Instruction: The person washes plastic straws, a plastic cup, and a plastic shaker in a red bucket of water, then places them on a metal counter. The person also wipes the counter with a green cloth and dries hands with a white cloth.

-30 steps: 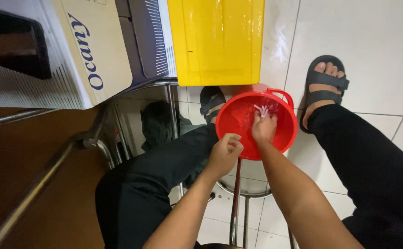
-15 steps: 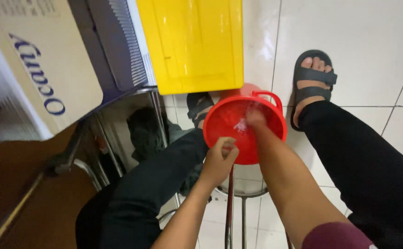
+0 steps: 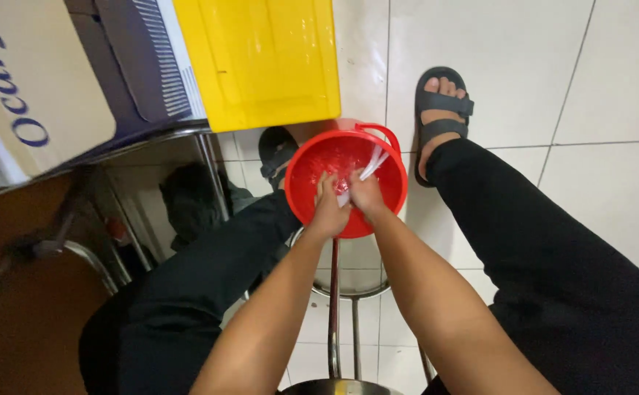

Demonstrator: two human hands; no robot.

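1. While the person sits with knees apart, both bare hands reach down into a round red basin (image 3: 312, 208) that stands between the legs on a metal stool (image 3: 334, 292).
2. The left hand (image 3: 328, 211) is inside the basin, fingers curled downward and close together; what they grip, if anything, cannot be told, since the fingertips are hidden in the wet, glinting bottom.
3. The right hand (image 3: 365, 196) is just beside the left, the two touching or nearly so, and it is closed around thin white strips (image 3: 373, 164) that stick up and away from it toward the far rim.
4. What the strips are made of cannot be told; they look pale, narrow and slightly blurred.
5. A red handle (image 3: 378, 130) arches over the far edge of the basin, beyond both hands.
6. Beyond the left hand, farther off, a large yellow bin (image 3: 261, 58) fills the upper middle of the view, with a grey ribbed case (image 3: 151, 73) and a cardboard box (image 3: 34, 95) farther to the left of it.
7. Beyond the right hand, a foot in a black sandal (image 3: 440, 117) rests on the white tiled floor (image 3: 553, 73).
8. Just past the left hand, a second dark sandal (image 3: 275, 153) shows at the basin's left rim.
9. Black trouser legs (image 3: 539, 256) flank both forearms.
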